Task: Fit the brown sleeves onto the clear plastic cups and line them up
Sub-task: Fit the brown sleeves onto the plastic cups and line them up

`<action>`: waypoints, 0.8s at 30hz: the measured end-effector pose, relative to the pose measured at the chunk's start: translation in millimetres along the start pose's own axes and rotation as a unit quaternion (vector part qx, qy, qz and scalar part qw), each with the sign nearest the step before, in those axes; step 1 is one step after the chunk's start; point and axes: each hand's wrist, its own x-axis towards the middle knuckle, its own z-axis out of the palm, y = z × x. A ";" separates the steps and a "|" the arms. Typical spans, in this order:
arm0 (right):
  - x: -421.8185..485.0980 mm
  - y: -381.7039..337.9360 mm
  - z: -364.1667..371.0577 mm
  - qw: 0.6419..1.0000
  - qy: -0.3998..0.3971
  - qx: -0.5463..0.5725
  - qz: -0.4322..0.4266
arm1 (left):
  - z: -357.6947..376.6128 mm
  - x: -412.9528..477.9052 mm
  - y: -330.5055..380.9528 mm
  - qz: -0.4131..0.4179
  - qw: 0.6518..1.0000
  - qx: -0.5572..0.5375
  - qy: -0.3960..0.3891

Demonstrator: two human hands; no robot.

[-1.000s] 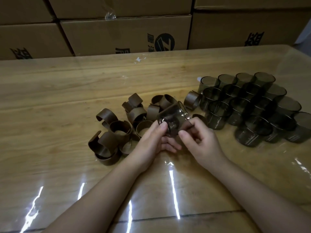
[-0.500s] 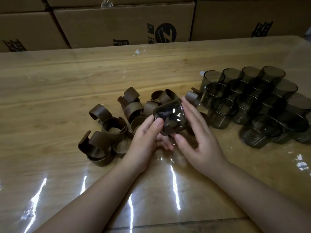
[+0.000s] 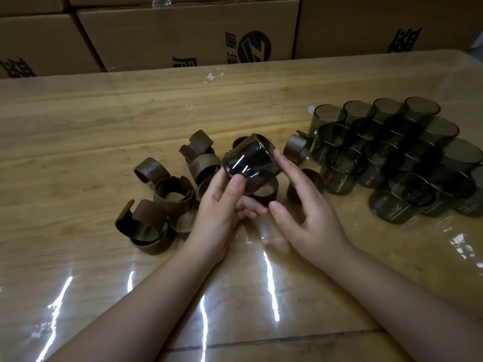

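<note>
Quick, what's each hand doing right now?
Left hand: holds the cup in its fingers.
Right hand: open, fingertips against the cup.

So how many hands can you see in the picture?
2. The left hand is holding a cup above the brown sleeves. The right hand is open right beside that cup. No other hand shows.
</note>
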 end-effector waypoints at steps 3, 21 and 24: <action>-0.5 -0.4 -0.5 0.999 0.009 -0.028 -0.025 | 1.0 0.4 -0.1 0.009 1.000 -0.003 0.018; 1.1 2.6 -1.4 0.992 0.061 -0.038 -0.104 | 2.4 -0.7 -2.2 0.035 0.991 0.130 0.012; 0.8 3.9 -0.9 0.994 0.059 -0.030 -0.089 | 3.8 -2.0 -1.7 0.034 0.990 0.140 0.004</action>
